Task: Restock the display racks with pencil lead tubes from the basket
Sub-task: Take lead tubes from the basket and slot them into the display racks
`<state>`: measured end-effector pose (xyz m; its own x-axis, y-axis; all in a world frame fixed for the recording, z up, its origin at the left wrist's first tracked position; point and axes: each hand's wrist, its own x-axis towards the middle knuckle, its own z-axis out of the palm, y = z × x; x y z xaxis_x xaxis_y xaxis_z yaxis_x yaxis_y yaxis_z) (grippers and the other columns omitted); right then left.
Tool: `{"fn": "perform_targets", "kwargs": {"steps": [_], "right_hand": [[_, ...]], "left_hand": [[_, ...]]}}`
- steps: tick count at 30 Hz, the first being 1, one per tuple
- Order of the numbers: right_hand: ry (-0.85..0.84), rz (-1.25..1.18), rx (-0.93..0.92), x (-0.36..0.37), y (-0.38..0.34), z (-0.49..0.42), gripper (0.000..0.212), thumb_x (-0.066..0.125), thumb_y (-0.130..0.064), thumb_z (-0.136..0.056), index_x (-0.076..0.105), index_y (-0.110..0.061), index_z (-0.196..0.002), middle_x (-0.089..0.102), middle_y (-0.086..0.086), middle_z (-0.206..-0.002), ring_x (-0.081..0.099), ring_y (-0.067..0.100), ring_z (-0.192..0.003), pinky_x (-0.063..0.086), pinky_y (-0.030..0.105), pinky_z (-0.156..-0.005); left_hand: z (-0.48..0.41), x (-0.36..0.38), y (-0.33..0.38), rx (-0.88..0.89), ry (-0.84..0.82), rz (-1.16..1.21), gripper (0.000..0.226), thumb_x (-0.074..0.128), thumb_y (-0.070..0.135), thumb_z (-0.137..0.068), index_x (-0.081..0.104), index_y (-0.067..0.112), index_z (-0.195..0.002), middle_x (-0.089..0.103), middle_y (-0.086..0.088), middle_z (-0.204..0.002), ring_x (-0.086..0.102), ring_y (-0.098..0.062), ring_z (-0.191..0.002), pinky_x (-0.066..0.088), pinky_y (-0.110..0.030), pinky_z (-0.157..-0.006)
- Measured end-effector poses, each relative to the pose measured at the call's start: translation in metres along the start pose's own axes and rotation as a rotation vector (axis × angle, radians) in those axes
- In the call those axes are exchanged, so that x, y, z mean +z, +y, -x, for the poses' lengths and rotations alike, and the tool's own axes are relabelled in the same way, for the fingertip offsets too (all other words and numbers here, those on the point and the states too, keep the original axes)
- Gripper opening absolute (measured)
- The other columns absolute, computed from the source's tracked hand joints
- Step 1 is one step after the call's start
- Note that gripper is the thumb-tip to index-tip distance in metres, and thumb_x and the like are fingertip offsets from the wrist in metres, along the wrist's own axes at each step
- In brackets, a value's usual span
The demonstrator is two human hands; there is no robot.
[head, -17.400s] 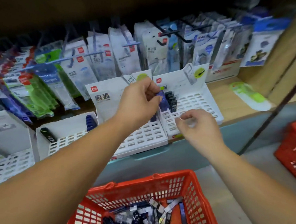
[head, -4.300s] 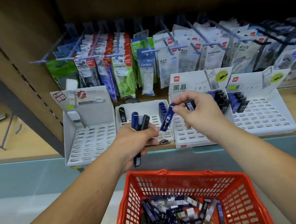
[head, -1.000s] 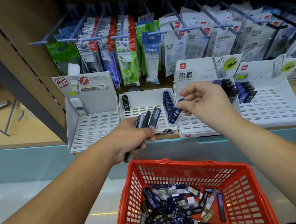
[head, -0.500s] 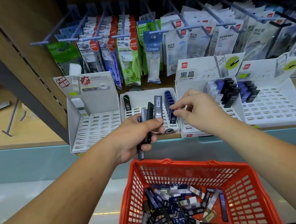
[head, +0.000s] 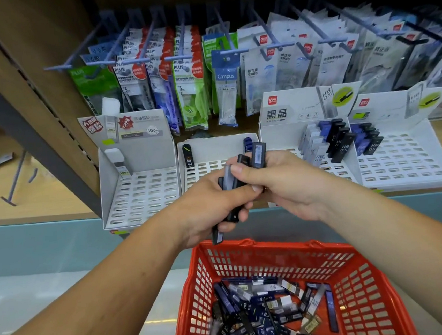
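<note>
My left hand [head: 210, 209] grips a bunch of dark lead tubes [head: 230, 178] upright in front of the shelf. My right hand [head: 283, 185] has come against it and pinches one tube [head: 258, 154] at the top of the bunch. Behind the hands stands a small white rack [head: 214, 147] with one black tube at its left and blue ones at its right, partly hidden. A red basket [head: 253, 258] below holds several loose tubes [head: 269, 314].
Three more white slotted racks sit on the shelf: a nearly bare one at the left [head: 141, 194], one with grey and black tubes [head: 328, 143], one far right [head: 402, 160]. Packaged goods hang on pegs [head: 195, 83] above. A slanted shelf upright [head: 30, 134] stands at the left.
My right hand left the blue tubes in the small rack and moved left onto the bunch, where it now pinches a tube. My left hand stays in place with the bunch.
</note>
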<state>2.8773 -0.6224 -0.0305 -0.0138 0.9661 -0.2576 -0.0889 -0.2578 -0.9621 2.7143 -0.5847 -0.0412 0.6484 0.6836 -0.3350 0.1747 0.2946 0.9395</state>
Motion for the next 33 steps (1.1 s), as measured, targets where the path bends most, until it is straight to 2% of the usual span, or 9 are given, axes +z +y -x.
{"fn": "perform_targets", "kwargs": {"steps": [6,10,12,15,18,20,25,30,33], "right_hand": [[0.1,-0.141,0.012,0.005,0.005,-0.003,0.021,0.056,-0.021,-0.105,0.069,-0.007,-0.114,0.069,0.022,-0.103,0.052,0.025,-0.059,0.047,0.038,-0.058],[0.164,-0.282,-0.005,0.002,0.0,-0.004,0.013,0.052,-0.018,-0.106,0.063,-0.013,-0.112,0.076,0.011,-0.115,0.072,0.037,-0.096,0.054,0.06,-0.096],[0.185,-0.301,-0.044,0.0,-0.002,-0.006,0.013,0.051,-0.015,-0.107,0.061,-0.011,-0.114,0.076,0.014,-0.114,0.073,0.032,-0.098,0.055,0.056,-0.098],[0.24,-0.338,-0.07,-0.005,-0.005,-0.008,0.011,0.05,-0.012,-0.107,0.061,-0.011,-0.108,0.076,0.018,-0.109,0.074,0.03,-0.101,0.06,0.046,-0.091],[0.267,-0.386,-0.057,-0.007,-0.008,-0.007,0.011,0.051,-0.014,-0.107,0.059,-0.009,-0.111,0.075,0.018,-0.096,0.077,0.033,-0.093,0.064,0.049,-0.079],[0.269,-0.348,-0.029,-0.003,-0.008,-0.005,0.015,0.054,-0.016,-0.106,0.06,-0.007,-0.117,0.071,0.014,-0.09,0.076,0.031,-0.081,0.064,0.053,-0.074],[0.206,-0.235,0.01,0.008,-0.004,-0.002,0.023,0.059,-0.022,-0.104,0.062,-0.009,-0.123,0.057,0.006,-0.08,0.061,0.019,-0.063,0.061,0.043,-0.061],[0.103,-0.23,0.045,0.006,-0.005,0.002,0.022,0.059,-0.02,-0.103,0.064,-0.009,-0.122,0.061,0.003,-0.072,0.06,0.02,-0.06,0.057,0.039,-0.056],[0.094,-0.248,0.059,0.002,-0.003,0.003,0.027,0.064,-0.018,-0.101,0.064,-0.004,-0.124,0.055,0.007,-0.078,0.058,0.02,-0.057,0.057,0.037,-0.053]], "left_hand": [[0.0,0.0,0.002,0.016,-0.003,0.055,0.018,0.065,0.019,-0.101,0.068,0.006,-0.114,0.072,-0.013,-0.093,0.066,-0.022,-0.083,0.042,-0.021,-0.049],[0.003,-0.003,0.005,-0.01,0.003,0.201,0.025,0.056,0.014,-0.105,0.067,0.002,-0.124,0.076,-0.019,-0.111,0.076,-0.027,-0.103,0.06,-0.022,-0.066],[0.004,-0.006,0.007,-0.047,0.024,0.234,0.028,0.056,0.017,-0.106,0.064,0.001,-0.127,0.076,-0.021,-0.11,0.076,-0.03,-0.102,0.063,-0.027,-0.069],[0.007,-0.01,0.007,-0.124,0.095,0.109,0.036,0.055,0.037,-0.105,0.065,0.006,-0.121,0.078,-0.017,-0.093,0.077,-0.026,-0.075,0.062,-0.032,-0.055],[0.004,-0.017,0.006,-0.133,0.179,0.085,0.045,0.054,0.049,-0.103,0.066,0.006,-0.111,0.054,-0.002,-0.061,0.042,-0.014,-0.045,0.038,-0.025,-0.042],[0.003,-0.021,0.01,-0.129,0.164,0.264,0.036,0.056,0.047,-0.103,0.063,0.012,-0.102,0.037,0.003,-0.062,0.026,-0.011,-0.049,0.025,-0.023,-0.043],[0.005,-0.023,0.019,-0.121,0.033,0.621,0.03,0.05,0.036,-0.102,0.058,0.012,-0.087,0.041,0.0,-0.072,0.032,-0.013,-0.058,0.03,-0.025,-0.049],[0.003,-0.022,0.014,-0.125,0.074,0.497,0.04,0.042,0.045,-0.109,0.062,0.012,-0.096,0.058,-0.004,-0.077,0.055,-0.019,-0.066,0.05,-0.033,-0.062],[0.003,-0.02,0.012,-0.15,0.085,0.399,0.044,0.038,0.05,-0.109,0.063,0.013,-0.108,0.06,-0.004,-0.077,0.053,-0.019,-0.061,0.049,-0.034,-0.056]]}}
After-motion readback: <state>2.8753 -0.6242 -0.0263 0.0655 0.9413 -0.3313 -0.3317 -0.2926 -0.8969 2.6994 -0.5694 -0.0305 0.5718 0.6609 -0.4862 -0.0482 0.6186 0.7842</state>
